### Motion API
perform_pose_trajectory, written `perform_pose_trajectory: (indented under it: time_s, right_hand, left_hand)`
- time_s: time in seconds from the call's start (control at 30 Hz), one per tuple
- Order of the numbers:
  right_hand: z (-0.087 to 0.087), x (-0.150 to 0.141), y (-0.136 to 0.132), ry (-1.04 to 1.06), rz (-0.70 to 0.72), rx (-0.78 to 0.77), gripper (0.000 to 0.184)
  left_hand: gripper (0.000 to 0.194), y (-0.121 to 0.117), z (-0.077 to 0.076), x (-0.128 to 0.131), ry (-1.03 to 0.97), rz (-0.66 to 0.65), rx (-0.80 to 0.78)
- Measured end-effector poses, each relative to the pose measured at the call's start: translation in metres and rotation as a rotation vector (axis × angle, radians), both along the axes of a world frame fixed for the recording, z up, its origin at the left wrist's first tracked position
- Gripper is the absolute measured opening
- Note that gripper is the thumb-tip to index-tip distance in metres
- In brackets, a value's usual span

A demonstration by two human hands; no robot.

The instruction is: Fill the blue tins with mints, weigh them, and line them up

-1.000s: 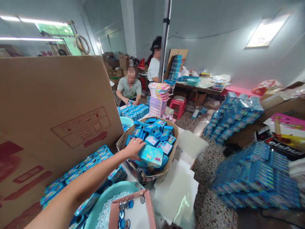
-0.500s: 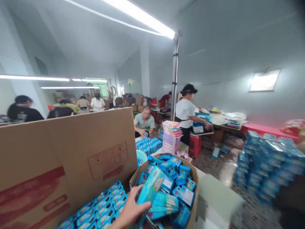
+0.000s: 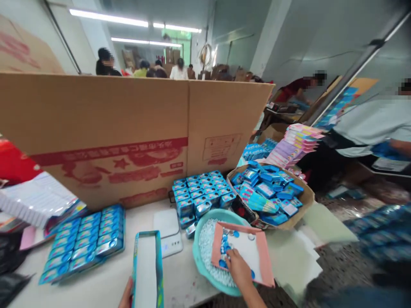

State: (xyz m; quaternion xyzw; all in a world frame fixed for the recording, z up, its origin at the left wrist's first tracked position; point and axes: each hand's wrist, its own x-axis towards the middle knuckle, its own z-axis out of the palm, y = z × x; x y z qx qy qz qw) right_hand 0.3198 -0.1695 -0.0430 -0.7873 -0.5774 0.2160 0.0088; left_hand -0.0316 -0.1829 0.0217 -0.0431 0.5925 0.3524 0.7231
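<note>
At the bottom edge my left hand [image 3: 126,295], partly cut off, is closed on the left side of a shallow blue box [image 3: 159,273] with a white inside, standing on its end. My right hand [image 3: 240,270] reaches into a pink cardboard tray [image 3: 268,265]. Its fingers are bunched against small round blue-and-silver discs [image 3: 224,247]; what is between the fingertips is hidden. Under that tray sits a teal basin [image 3: 199,266] of small white pieces [image 3: 207,233].
Blue packs stand in rows at left [image 3: 86,239] and centre [image 3: 202,192]. A white phone [image 3: 171,244] lies between. A carton of blue boxes [image 3: 306,201] is right of the basin. A large cardboard sheet [image 3: 128,111] rises behind. A co-worker [image 3: 375,124] stands at right.
My left hand has taken a blue box from the carton and brought it down left to the table front. My right hand has come into view at the pink tray. The view has swung left.
</note>
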Motion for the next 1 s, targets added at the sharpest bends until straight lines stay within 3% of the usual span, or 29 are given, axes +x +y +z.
perform_pose_trajectory:
  time_s: [0.13,0.3,0.4,0.57,0.7,0.8,0.9,1.0]
  right_hand:
    - [-0.007,-0.008,-0.005,-0.153,0.001,-0.026,0.026]
    - [-0.015,-0.015,-0.009,-0.197,-0.102,-0.052,0.027]
    - [-0.017,-0.016,-0.010,-0.191,-0.170,-0.037,0.029]
    - [-0.017,-0.015,-0.010,-0.148,-0.256,0.019,0.030]
    - [-0.017,-0.012,-0.006,-0.115,-0.261,0.019,0.031]
    - [-0.017,-0.009,0.000,-0.095,-0.224,-0.002,0.028]
    - [-0.016,-0.005,0.007,-0.087,-0.163,-0.034,0.025]
    - [-0.013,0.000,0.013,-0.143,-0.088,-0.015,0.023]
  left_hand:
    - [0.052,-0.007,-0.049,-0.031,0.022,-0.090,0.019]
    - [0.029,-0.001,-0.098,-0.064,0.459,-0.182,0.246]
    - [0.032,0.001,-0.114,-0.083,0.635,-0.246,0.347]
    - [0.035,0.012,-0.127,-0.096,0.973,-0.534,0.221]
    - [0.049,0.005,-0.130,-0.089,1.220,-0.710,0.228]
    - [0.062,-0.001,-0.119,-0.074,1.493,-0.695,0.235]
    - [0.054,0.022,-0.092,-0.043,1.584,-0.682,0.598]
    - [0.042,0.083,-0.056,0.007,1.558,-0.699,0.974]
